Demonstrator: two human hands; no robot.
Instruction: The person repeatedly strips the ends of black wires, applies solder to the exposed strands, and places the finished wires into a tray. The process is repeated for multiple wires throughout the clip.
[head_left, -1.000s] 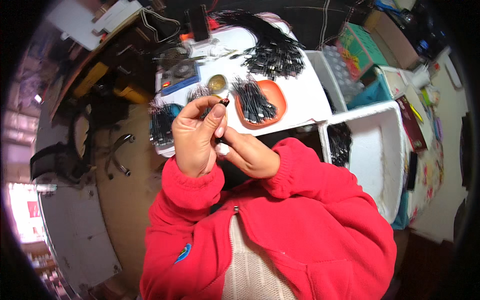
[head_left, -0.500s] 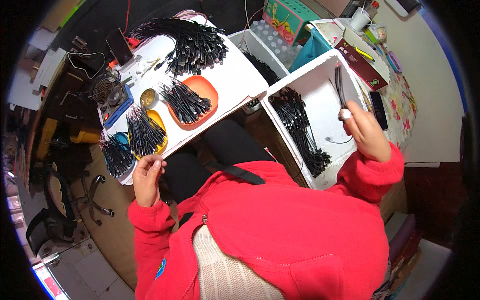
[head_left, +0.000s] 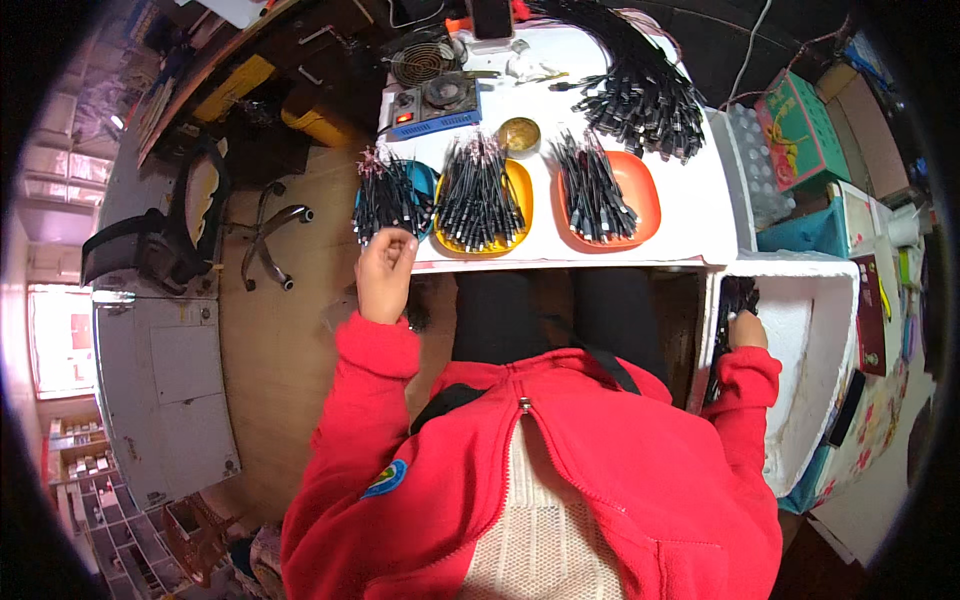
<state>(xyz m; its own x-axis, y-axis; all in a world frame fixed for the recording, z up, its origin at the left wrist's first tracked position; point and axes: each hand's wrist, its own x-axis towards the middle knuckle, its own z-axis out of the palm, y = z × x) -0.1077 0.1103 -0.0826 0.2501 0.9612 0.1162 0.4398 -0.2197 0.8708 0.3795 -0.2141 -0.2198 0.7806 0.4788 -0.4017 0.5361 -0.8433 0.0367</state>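
My left hand (head_left: 385,275) is at the front edge of the white table, its thumb and fingers pinched together beside the connector ends of a bundle of black cables (head_left: 385,200). That bundle lies on a blue plate (head_left: 424,180). Whether a cable is between the fingertips is too small to tell. On the right, my right hand (head_left: 746,331) reaches into a white foam box (head_left: 805,300) at a pile of black cables (head_left: 737,297); its fingers are mostly hidden. More cable bundles rest on a yellow plate (head_left: 521,190) and an orange plate (head_left: 640,190).
Behind the plates stand a blue soldering device (head_left: 437,122) with a lit red switch and a round tin (head_left: 519,134). A large heap of black cables (head_left: 645,105) covers the back right of the table. Bottles (head_left: 757,170) and a green carton (head_left: 800,130) are further right.
The view has swung left. My right hand, which held black cables up over the foam box, is now down at the cable pile inside it. My left hand has moved to the blue plate's bundle.
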